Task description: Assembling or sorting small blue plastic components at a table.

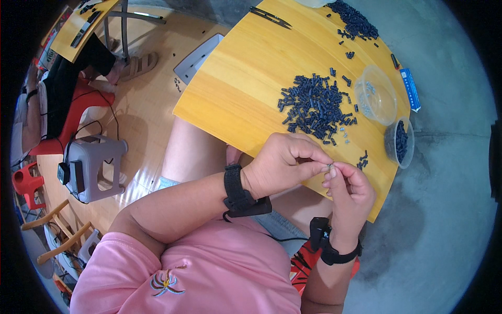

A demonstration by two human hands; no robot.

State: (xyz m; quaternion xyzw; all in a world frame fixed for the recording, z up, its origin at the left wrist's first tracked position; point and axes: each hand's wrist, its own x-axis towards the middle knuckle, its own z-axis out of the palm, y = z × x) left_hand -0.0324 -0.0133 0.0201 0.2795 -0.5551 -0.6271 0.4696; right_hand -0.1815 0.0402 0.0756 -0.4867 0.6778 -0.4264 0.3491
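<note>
In the head view, the left hand [277,159] and the right hand [353,191] are meeting fingertip to fingertip over the near edge of the yellow table [235,89], both pinching narrowly at a small piece [330,166]. It is sitting directly between the two thumbs and forefingers, equally close to each hand; the fingers are covering most of it, so its long axis cannot be told. A glint is showing there, perhaps metal.

The main pile of dark pieces [314,104] is lying just beyond the left hand, the nearer of the two, its short, ridged, tube-like bits pointing every way. A few silvery bits [343,133] are resting at the pile's near right side, and a small dark cluster [362,159] is lying just beyond the right hand's fingers.

Farther right, a round, see-through tub [389,115] is holding small pale bits, and a smaller clear tub [410,149] is holding dark pieces at the table's right edge. The tabletop is showing smooth, banded wood grain; slim black snips [270,17] are lying at its far left.
</note>
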